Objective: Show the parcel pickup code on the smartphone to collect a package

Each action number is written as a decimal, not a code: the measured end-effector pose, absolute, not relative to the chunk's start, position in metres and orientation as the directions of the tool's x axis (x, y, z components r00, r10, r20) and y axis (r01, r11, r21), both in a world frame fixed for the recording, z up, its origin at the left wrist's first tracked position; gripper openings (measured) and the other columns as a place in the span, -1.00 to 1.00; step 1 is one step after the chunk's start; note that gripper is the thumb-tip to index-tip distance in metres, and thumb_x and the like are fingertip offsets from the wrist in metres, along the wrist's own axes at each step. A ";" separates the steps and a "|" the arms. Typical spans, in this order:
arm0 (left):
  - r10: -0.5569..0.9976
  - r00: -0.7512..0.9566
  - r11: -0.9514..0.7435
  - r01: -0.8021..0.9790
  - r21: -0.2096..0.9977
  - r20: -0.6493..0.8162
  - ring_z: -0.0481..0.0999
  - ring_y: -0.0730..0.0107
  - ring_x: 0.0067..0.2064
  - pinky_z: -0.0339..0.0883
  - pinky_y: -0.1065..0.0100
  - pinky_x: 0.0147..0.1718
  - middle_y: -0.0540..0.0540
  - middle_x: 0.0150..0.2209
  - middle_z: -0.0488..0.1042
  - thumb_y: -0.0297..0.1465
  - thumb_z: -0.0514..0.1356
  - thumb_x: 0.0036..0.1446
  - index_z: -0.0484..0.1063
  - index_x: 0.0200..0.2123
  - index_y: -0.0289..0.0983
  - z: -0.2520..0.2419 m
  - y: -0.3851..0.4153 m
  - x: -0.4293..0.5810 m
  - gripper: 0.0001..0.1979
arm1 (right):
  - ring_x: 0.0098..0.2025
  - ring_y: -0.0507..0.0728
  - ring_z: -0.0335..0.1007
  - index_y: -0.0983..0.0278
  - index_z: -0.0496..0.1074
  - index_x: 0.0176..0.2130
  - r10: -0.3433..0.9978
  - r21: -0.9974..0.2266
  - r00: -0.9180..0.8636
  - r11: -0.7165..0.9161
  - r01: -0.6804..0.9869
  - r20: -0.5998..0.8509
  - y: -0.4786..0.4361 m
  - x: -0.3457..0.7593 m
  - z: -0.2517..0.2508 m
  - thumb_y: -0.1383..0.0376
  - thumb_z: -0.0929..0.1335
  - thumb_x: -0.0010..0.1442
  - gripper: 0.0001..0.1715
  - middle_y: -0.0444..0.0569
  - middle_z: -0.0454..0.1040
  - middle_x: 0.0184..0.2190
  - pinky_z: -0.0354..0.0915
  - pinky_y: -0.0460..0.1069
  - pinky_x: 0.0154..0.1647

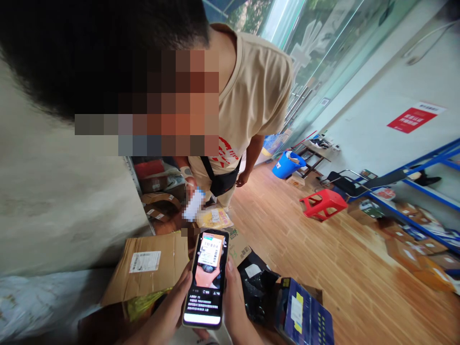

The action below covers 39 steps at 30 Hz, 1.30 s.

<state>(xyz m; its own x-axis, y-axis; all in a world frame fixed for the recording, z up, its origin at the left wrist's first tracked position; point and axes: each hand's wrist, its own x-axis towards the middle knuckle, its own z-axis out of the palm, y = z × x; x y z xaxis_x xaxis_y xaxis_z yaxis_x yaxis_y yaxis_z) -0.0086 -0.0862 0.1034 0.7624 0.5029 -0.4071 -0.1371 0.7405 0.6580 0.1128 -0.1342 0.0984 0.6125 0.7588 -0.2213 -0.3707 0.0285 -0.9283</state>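
A smartphone in a case is held upright between my two hands. My left hand is wrapped round its left edge, and my right hand grips its right edge. Its lit screen shows a photo of a shipping label with a hand, above lines of text. Beyond the phone lies a yellow parcel with a white label. To the left is a large cardboard box with a label. A black plastic parcel lies just right of my right hand.
A person in a beige shirt leans in opposite, holding a blurred object. A dark blue box sits at the lower right. On the wooden floor stand a red stool and a blue bucket. Blue shelving with parcels lines the right.
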 end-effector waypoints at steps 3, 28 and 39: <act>0.495 0.769 0.735 -0.122 0.667 -0.405 0.58 0.22 -0.33 0.49 0.31 -0.57 -0.20 0.17 0.38 0.01 0.01 0.19 -0.06 0.33 -0.04 0.103 -0.086 -0.009 -0.30 | 0.07 0.28 0.41 0.21 0.47 -0.02 0.768 -0.917 0.585 -0.006 -0.399 -0.260 -0.135 0.113 0.097 -0.17 0.33 0.08 -0.34 0.02 0.57 -0.06 0.25 0.19 0.18; 0.512 0.738 0.748 -0.133 0.650 -0.438 0.58 0.22 -0.29 0.46 0.36 -0.58 -0.16 0.11 0.44 0.02 0.07 0.15 0.03 0.30 0.00 0.120 -0.093 -0.011 -0.31 | 0.07 0.33 0.39 0.21 0.47 -0.02 0.753 -0.910 0.593 -0.017 -0.414 -0.284 -0.142 0.110 0.093 -0.19 0.35 0.03 -0.29 0.02 0.58 -0.07 0.22 0.25 0.19; 0.587 0.767 0.516 -0.110 0.850 -0.257 0.41 0.10 0.10 0.38 0.16 -0.02 -0.16 0.17 0.37 0.05 0.00 0.18 0.20 0.23 -0.17 0.112 -0.095 -0.001 -0.35 | 0.01 0.36 0.44 0.18 0.54 -0.15 0.687 -0.927 0.654 -0.077 -0.367 -0.316 -0.161 0.134 0.056 -0.10 0.35 0.08 -0.50 -0.02 0.63 -0.21 0.36 0.24 0.01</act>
<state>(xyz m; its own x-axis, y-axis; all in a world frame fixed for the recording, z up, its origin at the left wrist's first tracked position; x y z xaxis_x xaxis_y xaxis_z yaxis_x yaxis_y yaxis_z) -0.0014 -0.0947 0.1120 0.7673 0.5874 -0.2573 -0.1098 0.5156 0.8498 0.1343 -0.1607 0.0556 0.6539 0.6875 -0.3158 -0.3671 -0.0767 -0.9270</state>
